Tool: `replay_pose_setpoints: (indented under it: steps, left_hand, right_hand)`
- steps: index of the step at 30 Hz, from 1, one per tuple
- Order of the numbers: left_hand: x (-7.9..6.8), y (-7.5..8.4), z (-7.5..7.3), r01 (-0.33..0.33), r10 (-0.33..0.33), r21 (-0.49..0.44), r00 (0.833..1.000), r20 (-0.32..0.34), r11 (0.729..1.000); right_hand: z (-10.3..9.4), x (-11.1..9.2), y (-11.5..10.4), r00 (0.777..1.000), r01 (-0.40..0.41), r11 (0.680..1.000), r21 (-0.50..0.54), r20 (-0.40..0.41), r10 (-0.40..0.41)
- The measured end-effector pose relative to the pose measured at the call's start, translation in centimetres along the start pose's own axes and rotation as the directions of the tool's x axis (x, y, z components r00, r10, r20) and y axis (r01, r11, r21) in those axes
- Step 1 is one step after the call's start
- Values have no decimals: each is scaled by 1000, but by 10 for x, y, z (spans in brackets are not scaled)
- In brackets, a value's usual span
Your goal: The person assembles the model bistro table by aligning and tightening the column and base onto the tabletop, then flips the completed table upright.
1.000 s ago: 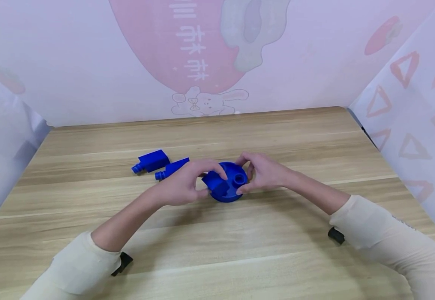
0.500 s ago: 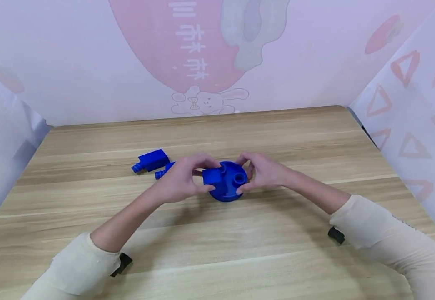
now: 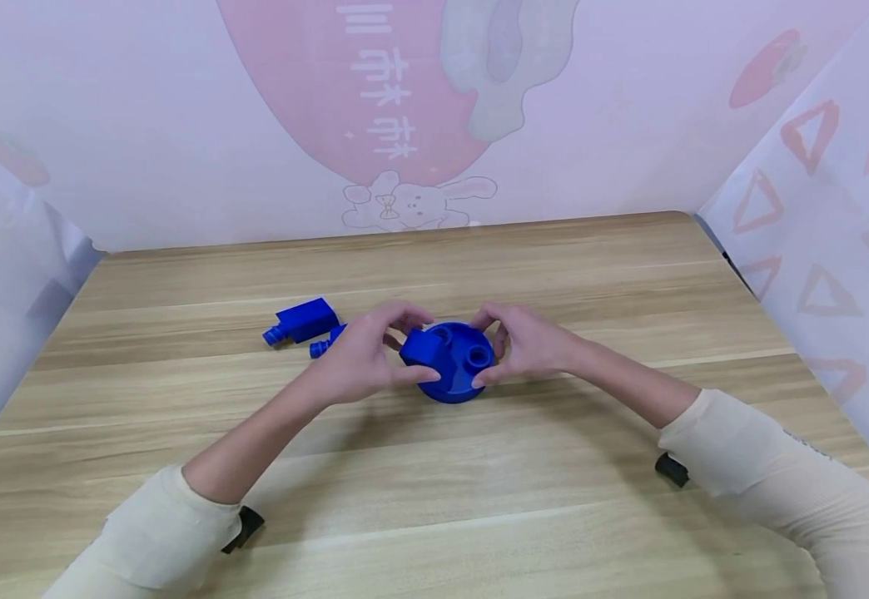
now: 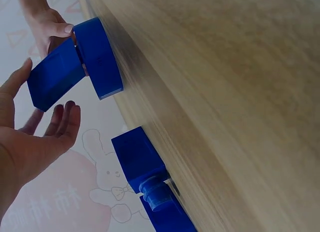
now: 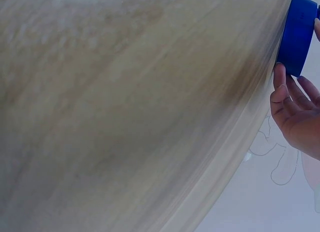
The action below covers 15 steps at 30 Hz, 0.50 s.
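Note:
A round blue base with raised round sockets lies on the table in the head view. My right hand grips its right rim between thumb and fingers; the right wrist view shows fingertips against the base's side. At the base's left side, my left hand holds a blue rectangular block between thumb and fingers. In the left wrist view the block stands tilted against the base. Its end at the base is hidden.
Left of the base lies a blue block with a threaded neck. A second such block is partly hidden behind my left hand. The wooden table ends at a printed curtain.
My left hand has turned the block at the base's left side, and its fingers have shifted round it. A socket behind the block has come into view. My right hand stays on the rim.

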<state>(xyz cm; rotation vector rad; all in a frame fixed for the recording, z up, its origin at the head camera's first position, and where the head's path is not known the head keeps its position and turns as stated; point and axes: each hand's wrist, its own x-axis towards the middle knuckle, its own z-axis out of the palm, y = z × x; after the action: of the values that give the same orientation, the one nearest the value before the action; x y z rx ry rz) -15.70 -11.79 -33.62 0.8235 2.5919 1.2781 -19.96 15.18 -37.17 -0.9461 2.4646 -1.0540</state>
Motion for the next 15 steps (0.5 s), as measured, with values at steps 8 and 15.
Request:
replay_pose_setpoints:
  steps: [8,15]
  left_hand:
    - [0,0,3,57,-58,-26,998,-28,998]
    - [2,-3,6,21,-21,-83,1000,-7,996]
  right_hand:
    - [1,0,0,1000,7,1000,-4,-4,-7]
    - [1,1,-1,1000,3,1000,-7,-3,-3]
